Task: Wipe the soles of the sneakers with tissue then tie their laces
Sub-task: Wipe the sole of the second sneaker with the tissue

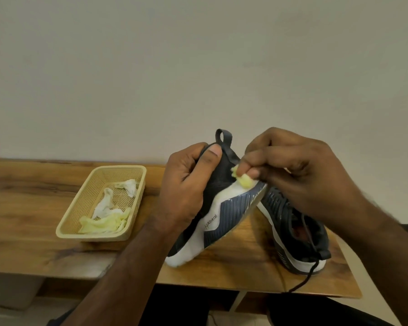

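Under right hand [292, 175]: tissue [244, 181], pinched against sneaker [212, 208] sole.
Left hand [189, 184] grips heel, tilting sole within reach.

Both forearms are bare from wrist to the frame's lower edge, with no sleeve, watch, ring or bracelet showing. The left hand [186, 184] and the right hand [299, 175] wear no gloves, and the left thumb's nail is short and unpainted. Dark trousers cover the person's legs [316, 311], glimpsed low in the view.
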